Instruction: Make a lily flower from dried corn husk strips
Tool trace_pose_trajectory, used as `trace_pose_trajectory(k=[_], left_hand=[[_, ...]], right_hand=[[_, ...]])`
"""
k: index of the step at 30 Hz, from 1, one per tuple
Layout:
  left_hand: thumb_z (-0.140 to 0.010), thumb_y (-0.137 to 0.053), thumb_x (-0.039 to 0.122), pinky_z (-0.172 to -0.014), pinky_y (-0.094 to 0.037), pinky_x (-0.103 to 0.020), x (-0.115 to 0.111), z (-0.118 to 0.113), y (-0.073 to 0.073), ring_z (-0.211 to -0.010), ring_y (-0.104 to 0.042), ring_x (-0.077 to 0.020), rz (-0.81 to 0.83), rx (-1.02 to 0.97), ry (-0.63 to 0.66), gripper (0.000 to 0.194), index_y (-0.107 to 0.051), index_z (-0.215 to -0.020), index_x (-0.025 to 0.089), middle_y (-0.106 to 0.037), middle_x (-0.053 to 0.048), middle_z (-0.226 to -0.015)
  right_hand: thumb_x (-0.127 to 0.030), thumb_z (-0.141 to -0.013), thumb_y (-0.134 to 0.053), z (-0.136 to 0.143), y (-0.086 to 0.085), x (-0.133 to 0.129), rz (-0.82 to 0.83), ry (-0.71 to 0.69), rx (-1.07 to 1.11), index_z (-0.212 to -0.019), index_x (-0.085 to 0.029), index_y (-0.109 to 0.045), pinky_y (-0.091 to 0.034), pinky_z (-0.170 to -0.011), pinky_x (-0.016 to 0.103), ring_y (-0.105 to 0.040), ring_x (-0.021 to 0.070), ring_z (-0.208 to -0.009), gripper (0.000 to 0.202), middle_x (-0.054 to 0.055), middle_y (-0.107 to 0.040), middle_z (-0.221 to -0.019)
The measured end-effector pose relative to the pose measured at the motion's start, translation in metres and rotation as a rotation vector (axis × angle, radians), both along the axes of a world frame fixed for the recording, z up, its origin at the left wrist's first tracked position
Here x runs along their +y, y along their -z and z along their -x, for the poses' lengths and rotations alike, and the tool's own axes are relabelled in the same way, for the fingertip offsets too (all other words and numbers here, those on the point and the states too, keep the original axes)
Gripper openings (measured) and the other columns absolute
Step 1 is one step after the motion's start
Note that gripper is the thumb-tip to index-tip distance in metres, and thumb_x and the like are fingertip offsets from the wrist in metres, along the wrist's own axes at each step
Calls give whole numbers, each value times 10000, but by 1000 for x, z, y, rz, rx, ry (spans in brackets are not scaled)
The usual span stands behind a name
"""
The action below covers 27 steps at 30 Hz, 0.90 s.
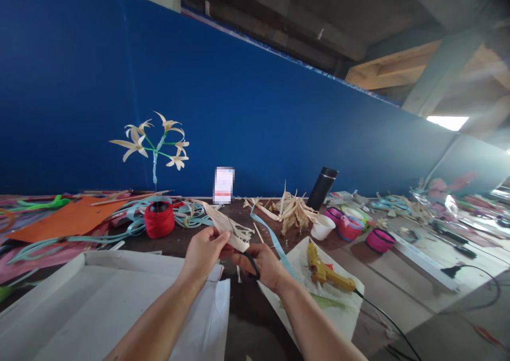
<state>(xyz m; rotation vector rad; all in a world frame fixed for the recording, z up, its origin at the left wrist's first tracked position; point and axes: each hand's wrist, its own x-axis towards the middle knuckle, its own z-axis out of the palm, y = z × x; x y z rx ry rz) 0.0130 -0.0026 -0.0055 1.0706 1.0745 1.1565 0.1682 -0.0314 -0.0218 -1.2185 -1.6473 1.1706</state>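
Note:
Near the middle of the view, my left hand (207,247) is closed on a pale dried husk piece (229,228), its thumb pressed on top. The husk's right side is split into thin strips. My right hand (261,263) is closed round black-handled scissors (252,264), just right of the left hand. The scissor blades are hidden by the fingers and the husk. A light blue ribbon (274,241) runs down behind my right hand. A pile of dried husks (295,212) lies beyond it.
A white tray (119,302) is at the left. The yellow glue gun (326,271) rests on paper (350,318) at the right. Behind are a red spool (159,220), a flower stem (155,164), a white cup (322,227), pink rolls (380,240) and a black bottle (322,188).

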Motion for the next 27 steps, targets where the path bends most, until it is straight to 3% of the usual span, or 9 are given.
trace_pose_trajectory(k=[5, 11, 27], left_hand=[[-690, -635, 302, -618, -535, -275, 1, -1, 3, -639, -654, -173, 5, -35, 18, 146, -607, -734, 166, -670, -7, -629], [-683, -643, 256, -598, -534, -259, 2, -1, 5, -605, -641, -157, 20, -62, -11, 110, -615, -724, 157, -669, -13, -629], [-655, -674, 257, -583, -520, -255, 1, -3, 3, -575, -622, -151, 39, -127, -21, 116, -628, -675, 152, -656, -15, -591]], right_hand=[[-451, -681, -681, 0, 0, 0, -6, 4, 5, -561, -123, -578, -230, -437, 206, -321, 62, -469, 365, -47, -418, -485], [-454, -688, -674, 1, 4, 0, 1, 22, 10, -661, -129, -623, -221, -431, 210, -330, 71, -470, 330, -45, -427, -499], [-433, -692, -673, 3, 4, 0, -37, 51, -14, -605, -146, -622, -249, -440, 215, -348, 81, -474, 304, -37, -456, -503]])
